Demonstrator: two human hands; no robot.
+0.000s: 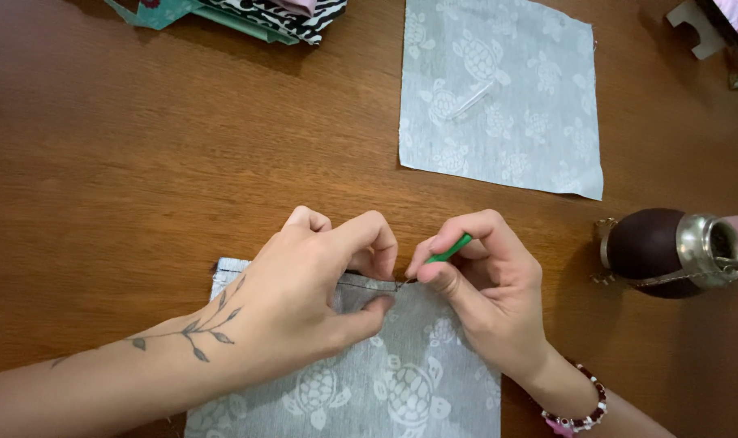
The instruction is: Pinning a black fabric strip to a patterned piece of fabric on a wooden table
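Observation:
A pale blue-grey fabric piece with a turtle print (401, 381) lies at the near edge of the wooden table (142, 162). My left hand (312, 288) pinches its stitched top edge between thumb and fingers. Just to the right, my right hand (474, 284) grips a small green-handled tool (450, 249), its metal tip touching the fabric's seam between the two hands. A beaded bracelet sits on my right wrist.
A second turtle-print fabric square (503, 93) lies flat at the far middle, with a clear plastic cap on it. A dark gourd cup with a metal rim (669, 251) stands at the right. Folded patterned fabrics (263, 16) are stacked at the far edge.

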